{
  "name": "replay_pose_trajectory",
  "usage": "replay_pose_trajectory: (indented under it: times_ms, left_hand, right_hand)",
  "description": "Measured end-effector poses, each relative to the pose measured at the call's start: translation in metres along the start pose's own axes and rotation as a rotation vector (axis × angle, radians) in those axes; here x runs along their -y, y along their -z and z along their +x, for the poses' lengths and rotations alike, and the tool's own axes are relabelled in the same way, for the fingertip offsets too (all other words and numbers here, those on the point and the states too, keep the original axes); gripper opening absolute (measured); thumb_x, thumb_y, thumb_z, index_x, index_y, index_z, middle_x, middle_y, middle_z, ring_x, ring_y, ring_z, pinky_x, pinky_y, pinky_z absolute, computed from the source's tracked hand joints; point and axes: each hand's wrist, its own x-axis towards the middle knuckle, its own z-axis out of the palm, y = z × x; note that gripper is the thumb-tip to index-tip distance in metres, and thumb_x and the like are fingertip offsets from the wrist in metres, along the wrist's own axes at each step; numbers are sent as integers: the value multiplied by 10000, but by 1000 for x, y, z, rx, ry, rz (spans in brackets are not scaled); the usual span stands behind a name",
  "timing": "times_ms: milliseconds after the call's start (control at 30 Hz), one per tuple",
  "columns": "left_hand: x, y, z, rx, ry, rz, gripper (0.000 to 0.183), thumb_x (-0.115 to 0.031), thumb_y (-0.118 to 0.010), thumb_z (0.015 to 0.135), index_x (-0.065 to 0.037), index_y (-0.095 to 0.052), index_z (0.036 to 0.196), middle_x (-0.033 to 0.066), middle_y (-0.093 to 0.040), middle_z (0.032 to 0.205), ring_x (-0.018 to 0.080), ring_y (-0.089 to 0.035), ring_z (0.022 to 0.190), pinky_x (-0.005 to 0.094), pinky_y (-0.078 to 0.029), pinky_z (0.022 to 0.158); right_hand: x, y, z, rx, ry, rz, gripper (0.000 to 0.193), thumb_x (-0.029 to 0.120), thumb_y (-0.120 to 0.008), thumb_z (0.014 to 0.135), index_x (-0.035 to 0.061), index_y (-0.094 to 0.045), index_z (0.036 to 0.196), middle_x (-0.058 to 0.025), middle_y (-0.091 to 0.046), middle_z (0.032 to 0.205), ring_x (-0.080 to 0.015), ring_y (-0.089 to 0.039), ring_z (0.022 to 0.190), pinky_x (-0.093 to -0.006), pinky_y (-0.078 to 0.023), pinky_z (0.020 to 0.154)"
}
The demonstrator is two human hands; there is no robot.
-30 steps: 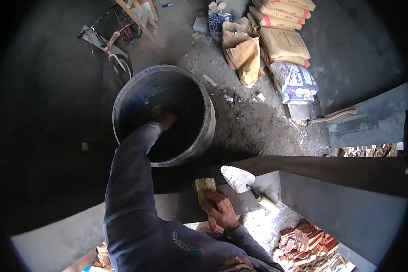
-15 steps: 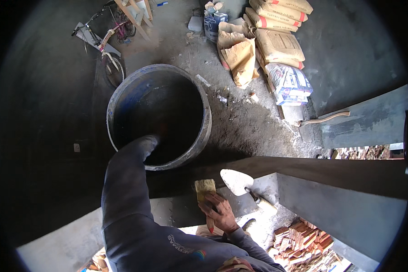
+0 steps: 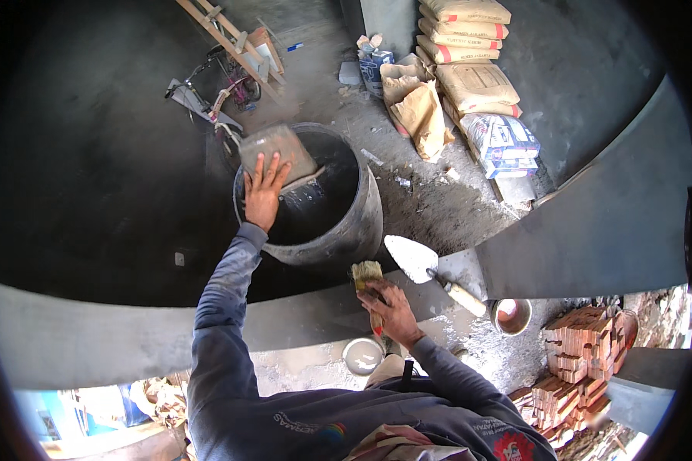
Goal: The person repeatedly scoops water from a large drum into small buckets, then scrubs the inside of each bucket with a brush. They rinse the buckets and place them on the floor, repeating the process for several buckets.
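My left hand (image 3: 264, 192) grips a flat, grey-brown rectangular board (image 3: 279, 150) over the opening of a large round drum (image 3: 361, 223). Its fingers lie across the board's near face; the underside is hidden. My right hand (image 3: 390, 309) is closed round the handle of a wide brush (image 3: 367, 272), bristles pointing away from me and the red handle end toward me. Just to the right of the brush, a trowel (image 3: 413, 258) with a pale blade and wooden handle lies on the wall ledge (image 3: 304, 326).
Paper sacks (image 3: 477, 88) are stacked at the far right, beside an opened crumpled sack (image 3: 423, 123). A bicycle (image 3: 215, 104) and wooden ladder-like frame (image 3: 231, 42) stand at the far left. Near me are two buckets (image 3: 364, 356) and piled red bricks (image 3: 580, 346).
My left hand has come up out of the drum, now with the board in it. The right hand still holds the brush. The whole view has shifted, showing more floor and bricks near me.
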Motion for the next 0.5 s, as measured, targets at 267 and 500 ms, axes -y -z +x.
replay_pose_trajectory:
  times_ms: [267,500]
  left_hand:
    - [-31,147,-12,-552,350,-179,990,187,-573,662,-202,-549,1572,81,-441,1680,375,-329,1579,520,-253,1304]
    - [-61,168,-281,-968,1109,-1172,399,-216,-565,1061,112,-646,1272,215,-730,1100,252,-694,933,384,-586,789]
  right_hand:
    - [24,46,-34,-52,204,80,442,165,-801,846,207,-762,1284,-59,-635,1374,-295,-601,1284,-437,-476,1039]
    - [-2,158,-206,100,202,111,488,185,-784,858,192,-725,1343,-65,-628,1430,-281,-618,1266,-447,-518,1058]
